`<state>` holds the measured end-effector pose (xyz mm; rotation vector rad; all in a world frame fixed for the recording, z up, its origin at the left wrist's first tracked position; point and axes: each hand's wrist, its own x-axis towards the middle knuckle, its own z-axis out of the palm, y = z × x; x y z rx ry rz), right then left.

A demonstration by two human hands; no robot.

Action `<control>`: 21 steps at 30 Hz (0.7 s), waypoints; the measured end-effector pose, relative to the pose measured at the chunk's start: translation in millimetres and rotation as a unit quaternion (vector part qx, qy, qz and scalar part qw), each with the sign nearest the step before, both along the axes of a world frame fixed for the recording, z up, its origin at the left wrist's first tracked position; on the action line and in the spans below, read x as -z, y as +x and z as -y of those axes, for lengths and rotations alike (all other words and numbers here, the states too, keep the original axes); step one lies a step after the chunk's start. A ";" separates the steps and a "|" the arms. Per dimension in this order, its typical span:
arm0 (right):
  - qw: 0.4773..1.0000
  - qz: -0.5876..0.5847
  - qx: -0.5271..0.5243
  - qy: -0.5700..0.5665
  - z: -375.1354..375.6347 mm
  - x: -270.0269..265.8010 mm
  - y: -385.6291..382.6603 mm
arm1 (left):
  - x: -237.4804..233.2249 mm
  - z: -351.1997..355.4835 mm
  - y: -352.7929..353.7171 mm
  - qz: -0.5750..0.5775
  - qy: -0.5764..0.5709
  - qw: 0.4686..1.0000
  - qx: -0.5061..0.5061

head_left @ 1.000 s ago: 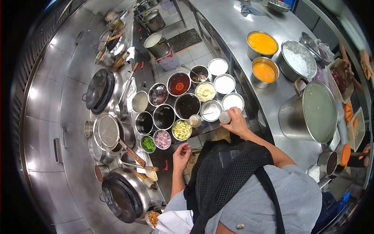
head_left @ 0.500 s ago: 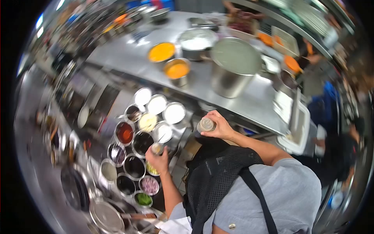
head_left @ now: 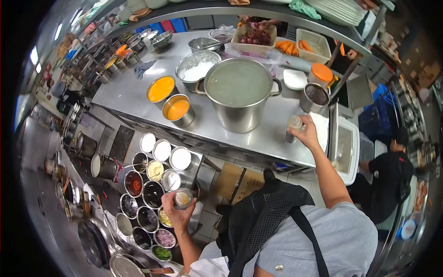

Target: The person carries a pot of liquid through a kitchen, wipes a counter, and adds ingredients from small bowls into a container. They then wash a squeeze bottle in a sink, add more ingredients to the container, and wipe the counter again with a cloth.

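My left hand (head_left: 179, 216) is wrapped round a small clear shaker bottle (head_left: 183, 198) with something yellowish showing at its top. It hovers beside the cluster of ingredient tins, close to a tin of white powder (head_left: 171, 180) and a tin of yellow bits (head_left: 164, 219). My right hand (head_left: 307, 132) grips a second clear shaker bottle (head_left: 294, 123), dark toward its base, over the front right edge of the steel table (head_left: 207, 124). To the left of that bottle stands a big steel stockpot (head_left: 240, 113) of cloudy liquid.
Two pots of orange liquid (head_left: 161, 88) and a bowl of white powder (head_left: 198, 72) share the table. A basket of red onions (head_left: 255, 39) sits behind them. A white bin (head_left: 346, 152) stands at the table's right end, near a person in black (head_left: 390, 175). Cardboard (head_left: 240, 182) lies on the floor.
My right hand has carried its shaker bottle to the right, out over the table edge. My left hand has shifted slightly down and left with its bottle. The view has steadied and tilted up.
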<state>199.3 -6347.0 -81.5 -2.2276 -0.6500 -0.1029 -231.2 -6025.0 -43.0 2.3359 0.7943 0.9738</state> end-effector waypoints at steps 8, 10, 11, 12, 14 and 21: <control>0.999 0.038 -0.012 0.013 -35.2 15.9 157.5 | -4.7 103.9 193.3 -0.008 -0.031 0.987 0.159; 0.997 0.056 -0.057 -0.002 -46.7 37.3 197.9 | 30.6 120.4 246.9 0.032 -0.063 0.976 0.205; 0.996 0.020 -0.084 -0.005 -52.5 48.7 210.7 | 37.2 132.6 271.6 0.062 -0.074 0.970 0.223; 0.994 -0.012 -0.104 -0.014 -54.7 59.9 224.3 | 40.1 141.7 296.0 0.053 -0.097 0.962 0.250; 0.994 -0.022 -0.104 -0.029 -51.9 86.3 247.4 | 52.1 155.7 344.7 0.035 -0.104 0.949 0.295; 0.985 -0.089 -0.113 0.093 23.7 35.6 188.2 | 64.7 188.5 433.3 -0.060 -0.101 0.941 0.316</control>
